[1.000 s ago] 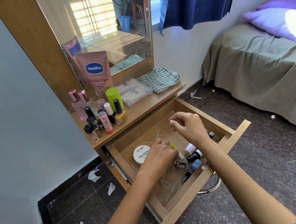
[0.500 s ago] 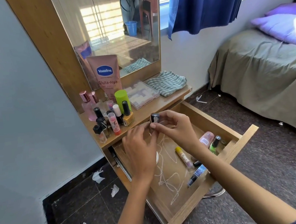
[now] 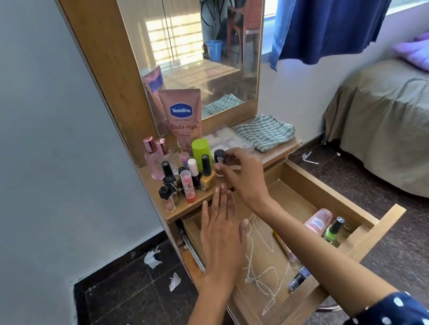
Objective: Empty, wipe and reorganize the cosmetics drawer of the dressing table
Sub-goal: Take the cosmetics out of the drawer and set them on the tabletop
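- My right hand (image 3: pixel 245 175) reaches over the dressing table top (image 3: pixel 186 205), fingers closed round a small black-capped bottle (image 3: pixel 219 159) just beside the yellow nail polish (image 3: pixel 207 175).
- My left hand (image 3: pixel 222 237) hovers flat over the open drawer (image 3: pixel 375 240), fingers straight and together, holding nothing.
- In the drawer's right end lie a pink tube (image 3: pixel 317 221) and a green bottle (image 3: pixel 333 230); white scribbles mark its floor.
- A striped cloth (image 3: pixel 264 132) lies folded on the top.
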